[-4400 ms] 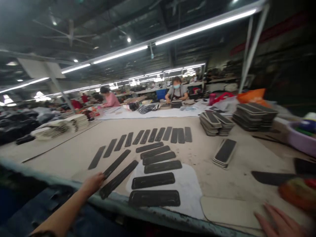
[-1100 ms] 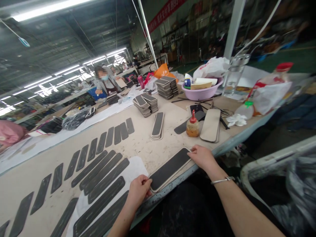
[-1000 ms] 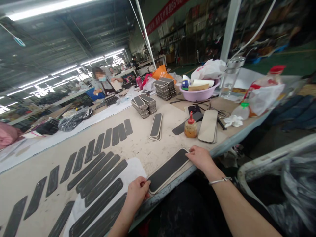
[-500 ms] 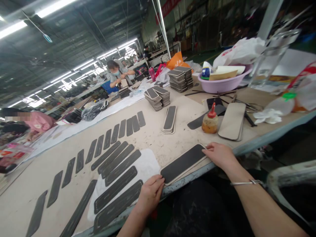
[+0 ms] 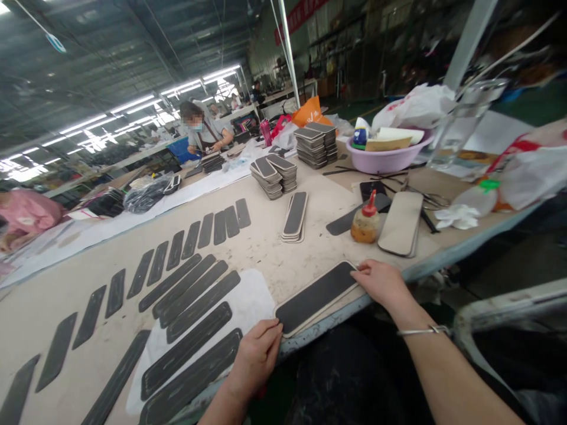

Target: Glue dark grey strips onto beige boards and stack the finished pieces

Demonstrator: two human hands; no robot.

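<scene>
A long flat board [image 5: 316,297] with rounded ends, a dark top piece and a pale border lies at the table's front edge. At its near left end, my left hand [image 5: 257,353] pinches the corner between thumb and fingers. My right hand [image 5: 381,284], with a bangle at the wrist, grips the far right end the same way. To the left, several dark strips [image 5: 188,348] with a shiny wet-looking coat rest on a white sheet [image 5: 261,295]. A squeeze bottle [image 5: 365,224] with a red nozzle and amber contents stands beyond my right hand, beside pale boards [image 5: 401,224].
More dark strips [image 5: 142,273] lie in a row across the table [image 5: 248,251]. Board stacks [image 5: 273,176] and a short pile [image 5: 295,215] stand farther back. A purple basin [image 5: 390,158] and scissors [image 5: 432,199] are at right. A masked co-worker [image 5: 204,130] sits across the table.
The view has shifted, so the table's contents appear farther left. Both hands keep their hold on the board's ends. The masked co-worker's hands are lower.
</scene>
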